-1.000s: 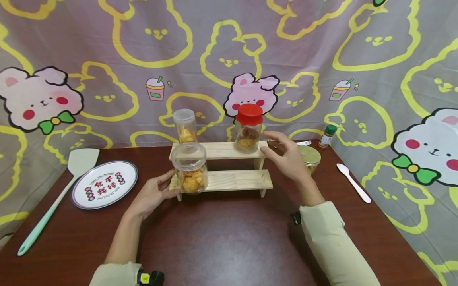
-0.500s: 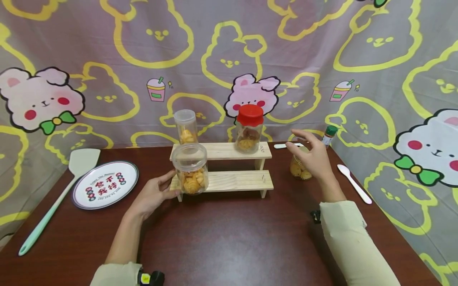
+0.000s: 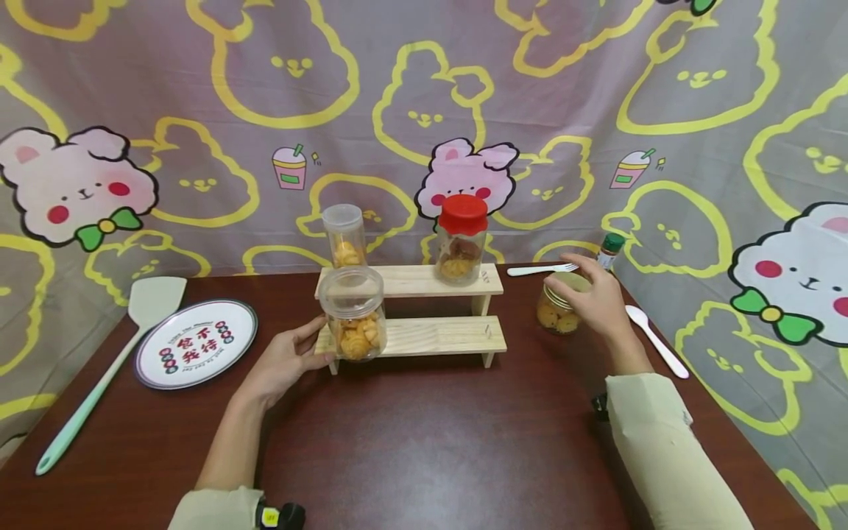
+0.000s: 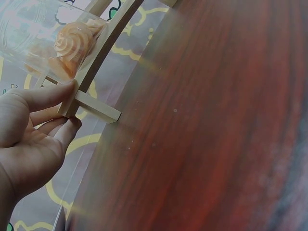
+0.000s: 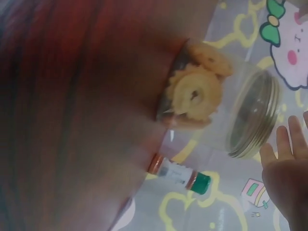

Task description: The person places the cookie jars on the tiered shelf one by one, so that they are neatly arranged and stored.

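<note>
My left hand [image 3: 283, 362] grips the left end of the lower board of a two-step wooden rack [image 3: 437, 335]. In the left wrist view the thumb lies on top of the board and fingers [image 4: 67, 134] are below it. Right by this hand, a clear-lidded jar of orange swirl snacks [image 3: 358, 324] stands on the lower step. My right hand [image 3: 599, 298] is at the gold-lidded glass jar of cookies [image 3: 556, 313], on the table right of the rack. Its fingers are spread beside the lid; the right wrist view shows them not curled around it.
On the upper step stand a slim clear jar [image 3: 346, 239] and a red-lidded jar [image 3: 461, 243]. A white fork [image 3: 539, 271], a green-capped spice bottle [image 3: 609, 250] and a white spoon [image 3: 656, 342] lie or stand at right. A plate [image 3: 195, 344] and a spatula [image 3: 109, 375] are at left.
My right hand has moved right, from beside the red-lidded jar to the gold-lidded jar, and lowered slightly toward its lid. The left hand stays on the rack.
</note>
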`<act>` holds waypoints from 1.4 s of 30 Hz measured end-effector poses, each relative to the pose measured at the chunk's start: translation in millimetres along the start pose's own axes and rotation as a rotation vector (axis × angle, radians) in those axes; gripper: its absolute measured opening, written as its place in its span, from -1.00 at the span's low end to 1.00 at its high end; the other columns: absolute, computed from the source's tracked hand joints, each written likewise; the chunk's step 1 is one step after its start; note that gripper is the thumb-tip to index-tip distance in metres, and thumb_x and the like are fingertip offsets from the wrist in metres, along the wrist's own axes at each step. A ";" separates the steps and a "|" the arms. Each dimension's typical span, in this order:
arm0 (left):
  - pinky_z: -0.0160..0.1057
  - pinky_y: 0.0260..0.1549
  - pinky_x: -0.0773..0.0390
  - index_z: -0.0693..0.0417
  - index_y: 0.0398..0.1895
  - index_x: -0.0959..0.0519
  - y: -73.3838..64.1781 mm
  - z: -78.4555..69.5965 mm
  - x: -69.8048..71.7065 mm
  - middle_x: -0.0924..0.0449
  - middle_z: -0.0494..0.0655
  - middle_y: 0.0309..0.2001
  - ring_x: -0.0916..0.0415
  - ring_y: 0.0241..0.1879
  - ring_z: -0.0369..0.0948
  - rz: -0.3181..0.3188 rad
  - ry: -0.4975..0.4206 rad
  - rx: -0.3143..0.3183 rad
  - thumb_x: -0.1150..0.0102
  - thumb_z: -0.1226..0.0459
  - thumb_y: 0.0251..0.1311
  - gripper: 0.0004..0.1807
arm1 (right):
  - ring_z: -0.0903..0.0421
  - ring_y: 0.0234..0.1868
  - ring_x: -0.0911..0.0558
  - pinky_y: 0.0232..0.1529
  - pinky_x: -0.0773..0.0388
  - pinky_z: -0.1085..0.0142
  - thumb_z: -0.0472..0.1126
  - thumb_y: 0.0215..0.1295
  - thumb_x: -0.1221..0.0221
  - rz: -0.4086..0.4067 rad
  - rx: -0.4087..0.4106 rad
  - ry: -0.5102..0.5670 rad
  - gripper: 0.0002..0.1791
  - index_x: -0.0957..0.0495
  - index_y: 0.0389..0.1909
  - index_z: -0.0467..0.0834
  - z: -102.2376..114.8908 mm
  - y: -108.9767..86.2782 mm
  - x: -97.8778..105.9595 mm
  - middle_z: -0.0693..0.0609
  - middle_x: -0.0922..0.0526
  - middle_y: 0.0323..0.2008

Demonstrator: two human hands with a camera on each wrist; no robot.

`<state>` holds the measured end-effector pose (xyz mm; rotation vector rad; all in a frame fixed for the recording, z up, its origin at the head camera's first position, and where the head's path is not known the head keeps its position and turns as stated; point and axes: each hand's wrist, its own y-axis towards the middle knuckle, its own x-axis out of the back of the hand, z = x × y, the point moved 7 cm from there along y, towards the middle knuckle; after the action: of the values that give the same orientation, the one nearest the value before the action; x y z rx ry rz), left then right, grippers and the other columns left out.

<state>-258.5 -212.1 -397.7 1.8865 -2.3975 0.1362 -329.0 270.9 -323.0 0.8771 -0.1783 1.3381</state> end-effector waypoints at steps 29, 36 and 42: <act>-0.46 0.17 -0.43 0.42 0.55 0.01 1.0 1.8 0.3 0.05 0.25 0.57 -0.04 0.49 0.08 0.001 -0.019 0.002 -0.25 0.56 0.25 -0.12 | -0.36 0.45 -0.21 0.37 -0.18 -0.31 0.13 0.21 -0.40 0.173 -0.056 -0.167 -0.20 -0.49 0.31 -0.33 -30.9 0.3 -11.1 -0.33 -0.29 0.45; -0.44 0.16 -0.45 0.42 0.56 0.02 0.8 1.2 0.0 0.06 0.24 0.57 -0.06 0.48 0.10 0.005 -0.028 0.005 -0.23 0.58 0.25 -0.12 | -0.38 0.44 -0.22 0.36 -0.20 -0.30 0.10 0.21 -0.41 0.193 -0.065 -0.188 -0.18 -0.46 0.33 -0.35 -33.7 2.5 -11.8 -0.35 -0.28 0.44; -0.44 0.17 -0.44 0.42 0.55 0.01 0.3 0.9 0.4 0.06 0.23 0.57 -0.05 0.48 0.09 0.000 -0.012 0.005 -0.25 0.55 0.25 -0.12 | -0.37 0.41 -0.28 0.33 -0.27 -0.27 0.05 0.21 -0.41 0.170 -0.042 -0.198 -0.24 -0.51 0.27 -0.37 -33.4 2.8 -11.6 -0.37 -0.35 0.39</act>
<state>-258.9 -212.5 -398.6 1.8945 -2.4077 0.1306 -346.6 283.3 -351.1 0.9753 -0.4419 1.3983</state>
